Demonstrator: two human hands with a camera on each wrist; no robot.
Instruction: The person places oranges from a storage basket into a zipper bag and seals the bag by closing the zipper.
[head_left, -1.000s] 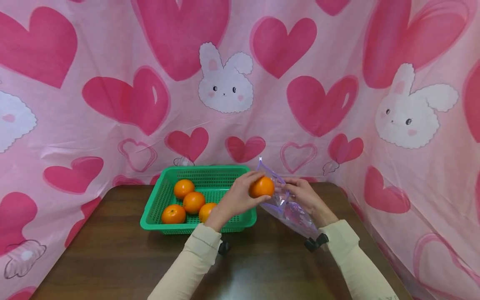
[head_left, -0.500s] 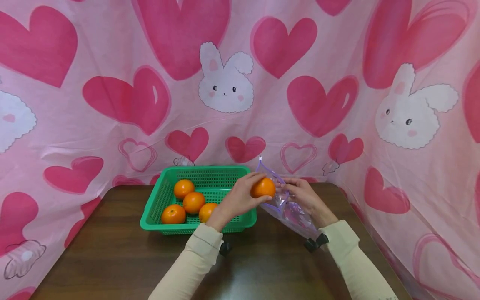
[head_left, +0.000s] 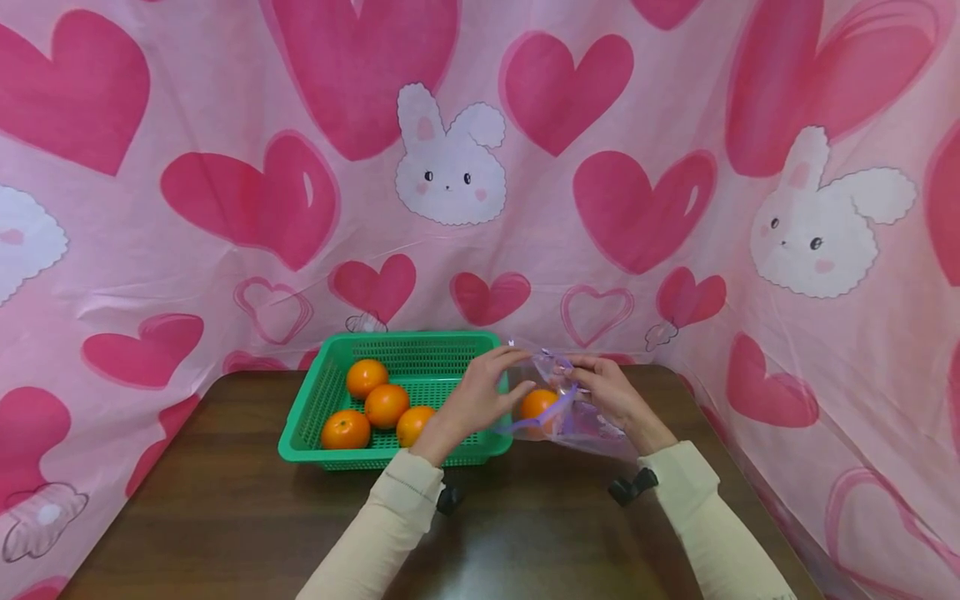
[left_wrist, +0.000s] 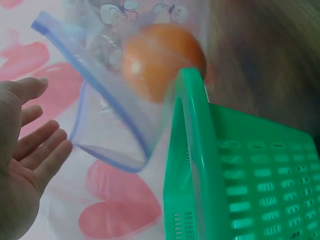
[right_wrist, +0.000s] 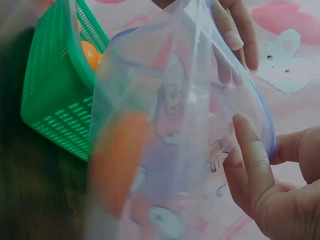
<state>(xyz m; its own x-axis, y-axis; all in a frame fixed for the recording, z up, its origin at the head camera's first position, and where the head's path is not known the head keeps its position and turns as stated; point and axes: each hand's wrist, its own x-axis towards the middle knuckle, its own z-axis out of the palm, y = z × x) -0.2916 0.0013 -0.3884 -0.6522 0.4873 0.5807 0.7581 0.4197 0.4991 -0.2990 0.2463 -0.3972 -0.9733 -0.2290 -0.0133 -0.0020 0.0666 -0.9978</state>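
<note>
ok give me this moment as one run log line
left hand: empty, beside mouth of clear bag | right hand: holds bag at rim | one orange: inside bag | green basket: four oranges visible

The bag (head_left: 585,425) is clear, with a purple strip along its mouth and printed figures in white, pink and purple. The fruit (head_left: 536,408) inside it is bright orange, like the oranges (head_left: 387,407) in the basket (head_left: 408,340), which is green and patterned with rows of slots. The table (head_left: 525,533) is dark brown with a wood grain. The pale pink cloth (head_left: 540,233) bears deep pink hearts, some merely outlined, and white rabbits with pink cheeks. The sleeves (head_left: 371,533) are plain cream.
</note>
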